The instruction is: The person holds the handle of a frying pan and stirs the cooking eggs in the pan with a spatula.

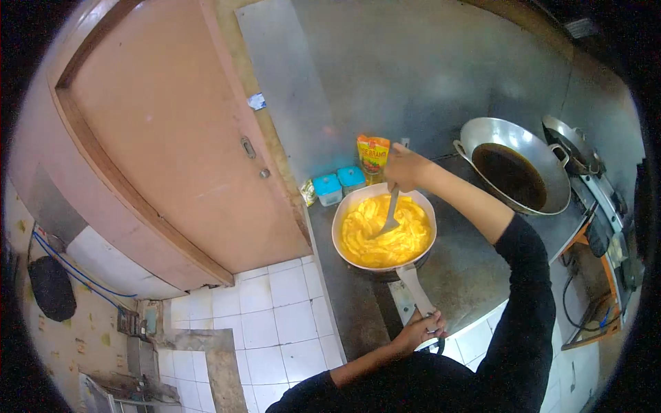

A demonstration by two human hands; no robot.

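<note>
Yellow, partly set scrambled eggs (372, 248) fill the bottom of a light-coloured frying pan (338, 219) on the stove. My left hand (421, 329) grips the pan's long handle (410, 284) near its end. From the far side of the pan, my right hand (405, 168) holds a grey spatula (393, 209) pointing down, its blade in the eggs. The pan covers most of the burner beneath it.
Behind the pan stand two blue-lidded containers (327, 189), a small packet (308, 192) and an orange-yellow pouch (373, 153). To the right rests a large wok (493, 129) holding dark liquid (508, 175). A metal sheet (413, 77) backs the counter; a closed door (181, 144) is at left.
</note>
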